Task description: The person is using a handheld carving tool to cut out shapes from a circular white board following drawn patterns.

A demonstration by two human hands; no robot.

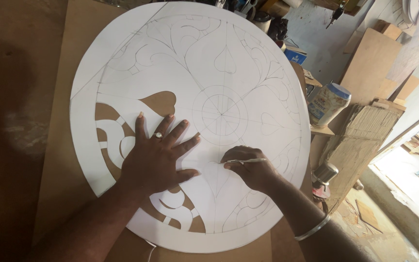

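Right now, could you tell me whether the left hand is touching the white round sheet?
Touching: the head view shows the left hand pressed flat, fingers spread, on the white round sheet.

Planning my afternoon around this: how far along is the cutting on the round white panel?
Early. Only the lower-left of the white disc is cut through, with brown board showing. The right hand works a thin blade near centre; the left hand presses flat. The remaining pencilled pattern is uncut.

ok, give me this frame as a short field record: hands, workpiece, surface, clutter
left hand: flat, fingers spread, pressing on the sheet, ring on one finger
right hand: pinching a thin white cutting tool, tip on the sheet
workpiece: round white sheet, pencilled floral pattern, several shapes cut out at lower left
surface: brown board under the sheet
clutter: plastic jar at right
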